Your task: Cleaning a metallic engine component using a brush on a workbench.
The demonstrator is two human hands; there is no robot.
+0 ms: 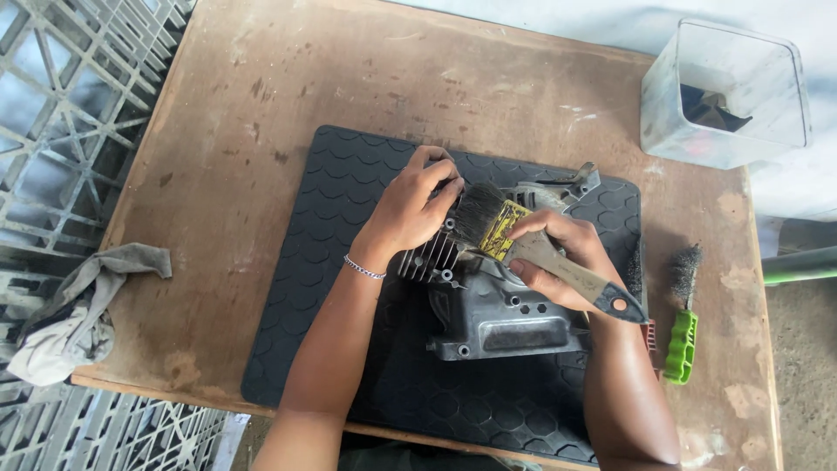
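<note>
A grey metal engine casing (501, 318) with cooling fins lies on a black rubber mat (349, 366) on a worn wooden table (261, 105). My left hand (414, 205) rests on the finned end of the casing and holds it down. A flat paintbrush (523, 240) with dark bristles, a yellowed ferrule and a wooden handle is gripped in my right hand (558, 257). Its bristles touch the top of the casing beside my left fingers.
A wire brush with a green handle (682, 327) lies at the mat's right edge. A cut-open translucent plastic container (728, 96) stands at the table's far right corner. A grey rag (78, 310) hangs over the left edge, above grey plastic crates (61, 113).
</note>
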